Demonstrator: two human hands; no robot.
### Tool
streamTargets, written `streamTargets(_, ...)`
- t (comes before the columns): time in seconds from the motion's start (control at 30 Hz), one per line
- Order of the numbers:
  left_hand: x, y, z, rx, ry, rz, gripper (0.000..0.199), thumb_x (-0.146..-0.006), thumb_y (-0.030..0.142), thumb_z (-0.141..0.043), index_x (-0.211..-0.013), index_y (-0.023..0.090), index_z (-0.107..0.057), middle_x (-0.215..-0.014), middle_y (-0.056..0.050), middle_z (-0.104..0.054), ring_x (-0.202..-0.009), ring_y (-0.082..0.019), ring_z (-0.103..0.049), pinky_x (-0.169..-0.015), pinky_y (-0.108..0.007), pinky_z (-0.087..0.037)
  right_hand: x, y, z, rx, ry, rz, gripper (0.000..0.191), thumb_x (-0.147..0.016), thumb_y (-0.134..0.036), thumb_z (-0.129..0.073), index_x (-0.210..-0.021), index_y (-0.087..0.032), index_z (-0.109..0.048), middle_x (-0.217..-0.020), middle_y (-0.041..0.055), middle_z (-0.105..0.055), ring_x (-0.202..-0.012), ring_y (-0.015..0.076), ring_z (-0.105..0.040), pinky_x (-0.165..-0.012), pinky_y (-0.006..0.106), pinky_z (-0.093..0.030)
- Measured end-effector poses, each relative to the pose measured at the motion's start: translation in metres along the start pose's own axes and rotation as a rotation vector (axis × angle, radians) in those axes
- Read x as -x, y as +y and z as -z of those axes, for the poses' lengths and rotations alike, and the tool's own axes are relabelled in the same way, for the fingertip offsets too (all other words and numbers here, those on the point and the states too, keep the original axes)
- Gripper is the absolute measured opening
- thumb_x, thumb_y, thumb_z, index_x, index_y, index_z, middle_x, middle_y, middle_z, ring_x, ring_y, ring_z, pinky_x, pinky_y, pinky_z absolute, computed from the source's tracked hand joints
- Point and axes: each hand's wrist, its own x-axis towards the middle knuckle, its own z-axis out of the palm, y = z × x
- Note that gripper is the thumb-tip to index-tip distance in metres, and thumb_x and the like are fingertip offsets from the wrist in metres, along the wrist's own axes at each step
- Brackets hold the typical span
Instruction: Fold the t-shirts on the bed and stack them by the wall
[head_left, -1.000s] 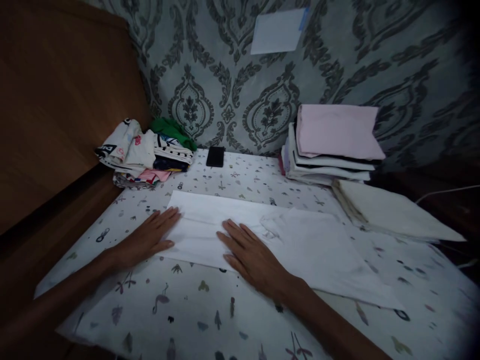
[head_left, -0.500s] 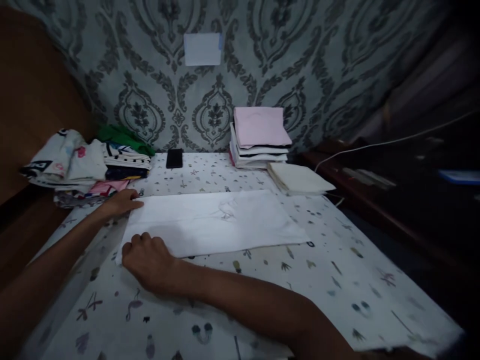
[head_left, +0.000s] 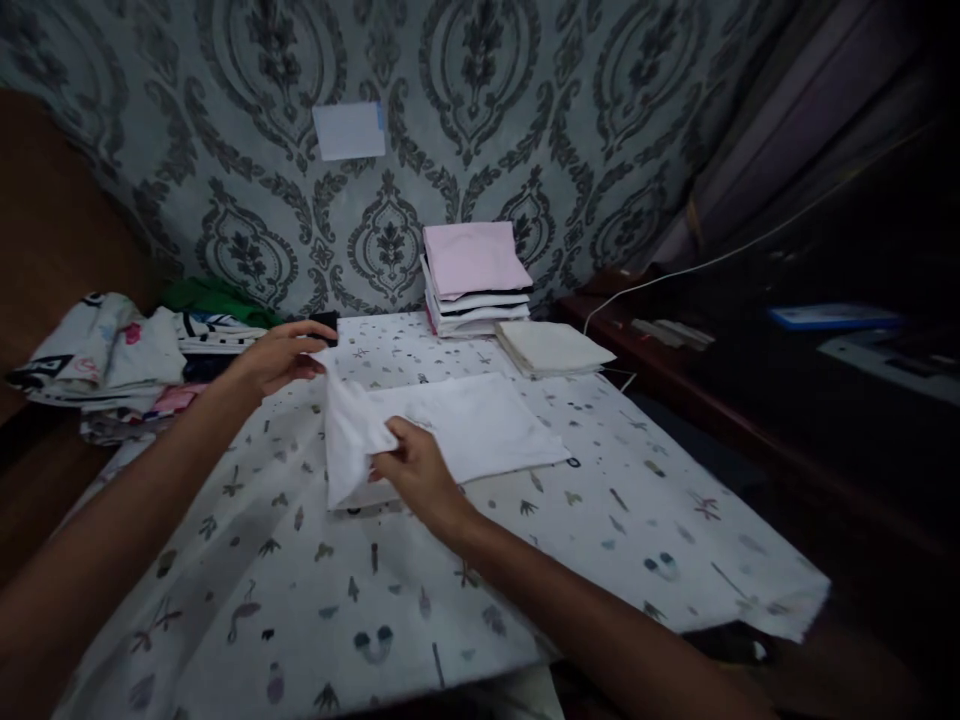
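Note:
A white folded garment (head_left: pixel 480 425) lies lengthwise on the patterned tablecloth (head_left: pixel 420 570), its left end lifted and turned over toward the right. My right hand (head_left: pixel 420 470) pinches the near corner of that raised end between thumb and fingers. At the far corner, my left hand (head_left: pixel 289 355) is closed on the cloth's edge, fingertips together. The right part of the garment rests flat, with a faint drawn design partly covered by the lifted fold.
Folded clothes in a stack, pink on top (head_left: pixel 476 260), stand by the wall, with a cream folded cloth (head_left: pixel 555 348) beside them. A mixed pile of clothes (head_left: pixel 112 350) sits at left. A dark phone (head_left: pixel 326 322) lies behind my left hand. A cable (head_left: pixel 675 268) runs at right.
Both hands have lifted the garment's left end and carried it rightward, folding it over. Earlier that end lay flat under them. The camera view has shifted right.

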Motion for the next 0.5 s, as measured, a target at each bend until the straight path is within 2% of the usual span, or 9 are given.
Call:
streamTargets(0.07, -0.020, -0.004, -0.038, 0.052, -0.075, 0.034, 0.026, -0.064, 0.019, -0.079, -0.089, 0.016, -0.070, -0.068, -0.001, -0.065, -0.052, -0.012, -0.064, -0.048, -0.018, -0.051, 0.012, 0.003, 0.030, -0.139, 0.110, -0.106, 0.012, -0.066, -0.021, -0.062, -0.076, -0.019, -0.056, -0.069, -0.0059, -0.056, -0.065, 0.0111, -0.057, -0.065, 0.024, -0.053)
streamTargets(0.13, -0.037, -0.019, -0.076, 0.073, -0.148, 0.103, 0.020, -0.066, 0.019, -0.079, -0.082, 0.014, -0.069, -0.068, -0.003, -0.067, -0.057, -0.014, -0.067, -0.052, -0.019, -0.054, 0.023, 0.008, 0.055, -0.244, 0.206, -0.222, 0.016, -0.061, -0.020, -0.067, -0.075, -0.018, -0.058, -0.071, -0.0046, -0.060, -0.067, 0.0116, -0.060, -0.070, 0.026, -0.056)
streamTargets(0.2, -0.049, -0.040, -0.108, 0.049, -0.194, 0.178, 0.018, -0.065, 0.020, -0.081, -0.075, 0.013, -0.067, -0.067, -0.005, -0.069, -0.058, -0.015, -0.068, -0.054, -0.022, -0.056, 0.031, 0.011, 0.072, -0.349, 0.228, -0.334, 0.020, -0.058, -0.015, -0.068, -0.076, -0.017, -0.062, -0.074, -0.0019, -0.065, -0.071, 0.0130, -0.063, -0.076, 0.028, -0.058)
streamTargets(0.27, -0.056, -0.059, -0.126, 0.016, -0.215, 0.218, 0.021, -0.065, 0.024, -0.083, -0.070, 0.012, -0.066, -0.064, -0.007, -0.069, -0.056, -0.016, -0.067, -0.055, -0.024, -0.057, 0.034, 0.012, 0.081, -0.447, 0.193, -0.410, 0.022, -0.061, -0.015, -0.067, -0.083, -0.015, -0.066, -0.079, 0.0019, -0.069, -0.075, 0.0146, -0.067, -0.080, 0.029, -0.058)
streamTargets(0.33, -0.059, -0.069, -0.129, 0.000, -0.233, 0.230, 0.024, -0.066, 0.028, -0.083, -0.070, 0.012, -0.066, -0.065, -0.008, -0.070, -0.058, -0.016, -0.067, -0.057, -0.026, -0.058, 0.032, 0.011, 0.085, -0.506, 0.179, -0.463, 0.021, -0.073, -0.021, -0.066, -0.092, -0.013, -0.068, -0.083, 0.0051, -0.071, -0.076, 0.0156, -0.069, -0.078, 0.030, -0.060)
streamTargets(0.4, -0.061, -0.071, -0.122, -0.001, -0.277, 0.239, 0.026, -0.064, 0.029, -0.084, -0.076, 0.011, -0.069, -0.073, -0.010, -0.072, -0.065, -0.017, -0.069, -0.063, -0.028, -0.059, 0.029, 0.008, 0.086, -0.505, 0.197, -0.506, 0.023, -0.083, -0.029, -0.062, -0.098, -0.011, -0.068, -0.086, 0.0076, -0.071, -0.074, 0.0158, -0.070, -0.072, 0.029, -0.061)
streamTargets(0.5, -0.062, -0.067, -0.107, -0.048, -0.383, 0.220, 0.036, -0.057, 0.020, -0.086, -0.089, 0.012, -0.071, -0.087, -0.011, -0.074, -0.077, -0.019, -0.070, -0.067, -0.029, -0.058, 0.023, 0.006, 0.084, -0.423, 0.214, -0.537, 0.018, -0.087, -0.025, -0.063, -0.093, -0.009, -0.068, -0.083, 0.0090, -0.072, -0.069, 0.0146, -0.069, -0.065, 0.026, -0.061)
